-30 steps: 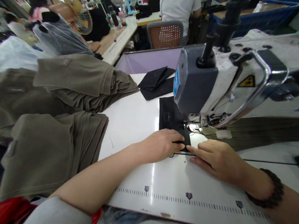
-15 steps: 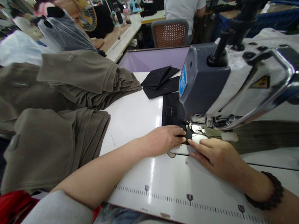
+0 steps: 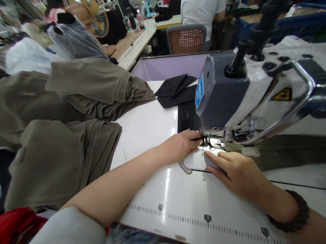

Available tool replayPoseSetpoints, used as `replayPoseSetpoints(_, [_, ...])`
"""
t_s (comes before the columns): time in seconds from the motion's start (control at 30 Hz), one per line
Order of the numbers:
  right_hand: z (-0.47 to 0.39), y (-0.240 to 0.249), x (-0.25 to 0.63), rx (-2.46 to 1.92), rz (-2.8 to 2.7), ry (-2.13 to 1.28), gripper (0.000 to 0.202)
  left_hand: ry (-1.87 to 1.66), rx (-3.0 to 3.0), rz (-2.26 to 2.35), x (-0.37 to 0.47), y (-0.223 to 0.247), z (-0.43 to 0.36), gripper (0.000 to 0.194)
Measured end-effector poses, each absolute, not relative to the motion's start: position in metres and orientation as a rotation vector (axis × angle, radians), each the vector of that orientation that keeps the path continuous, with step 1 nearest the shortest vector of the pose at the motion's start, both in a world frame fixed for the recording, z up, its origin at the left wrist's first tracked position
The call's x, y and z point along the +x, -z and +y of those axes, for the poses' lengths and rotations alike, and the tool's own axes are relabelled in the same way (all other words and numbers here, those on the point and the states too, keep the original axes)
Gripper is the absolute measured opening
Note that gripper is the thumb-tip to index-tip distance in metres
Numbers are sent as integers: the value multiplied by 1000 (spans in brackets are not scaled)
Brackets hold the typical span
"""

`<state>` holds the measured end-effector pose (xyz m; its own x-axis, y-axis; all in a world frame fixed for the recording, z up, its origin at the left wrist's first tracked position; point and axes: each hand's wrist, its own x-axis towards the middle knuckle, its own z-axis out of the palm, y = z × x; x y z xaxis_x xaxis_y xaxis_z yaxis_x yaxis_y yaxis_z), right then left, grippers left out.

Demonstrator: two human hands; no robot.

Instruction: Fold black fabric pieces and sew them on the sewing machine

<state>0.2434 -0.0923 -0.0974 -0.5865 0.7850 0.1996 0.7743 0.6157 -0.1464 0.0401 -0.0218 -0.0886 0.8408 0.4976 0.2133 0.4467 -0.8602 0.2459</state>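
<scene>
A black fabric piece [image 3: 186, 120] with a small stitched rectangle lies on the white sewing table [image 3: 146, 184], its near end at the presser foot [image 3: 215, 142] of a sewing machine [image 3: 224, 93]. My left hand [image 3: 179, 147] is closed over the near edge of this piece, fingertips just left of the foot; the cloth under the fingers is mostly hidden. My right hand [image 3: 236, 169] rests with outstretched fingers on the metal plate in front of the foot, holding nothing. A dark beaded bracelet [image 3: 292, 213] circles the right wrist.
Folded black pieces [image 3: 175, 89] lie behind the machine head. Stacks of brown-grey fabric [image 3: 50, 158] fill the left side. A ruler scale runs along the table's front edge. Beyond are a chair [image 3: 186, 39], a seated person and a blue crate [image 3: 309, 22].
The black piece has moved away from me under the foot, baring the plate between my hands. My left hand has shifted slightly forward with it; the right has stayed nearly in place.
</scene>
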Motion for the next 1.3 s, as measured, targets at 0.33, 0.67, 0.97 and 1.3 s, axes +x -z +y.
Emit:
replayPoseSetpoints(0.33, [-92, 95, 242, -1298, -2588, -107, 35, -370, 2821, 759, 40, 89, -20, 26])
replayPoseSetpoints(0.67, [-93, 92, 241, -1299, -2613, -87, 33, -388, 2860, 803, 41, 90, -19, 26])
replayPoseSetpoints(0.97, [-92, 97, 246, -1265, -2604, -125, 38, -15, 2938, 917, 45, 61, -47, 27])
replayPoseSetpoints(1.3, [-93, 100, 247, -1217, -2591, -93, 39, 30, 2810, 878, 44, 62, -53, 29])
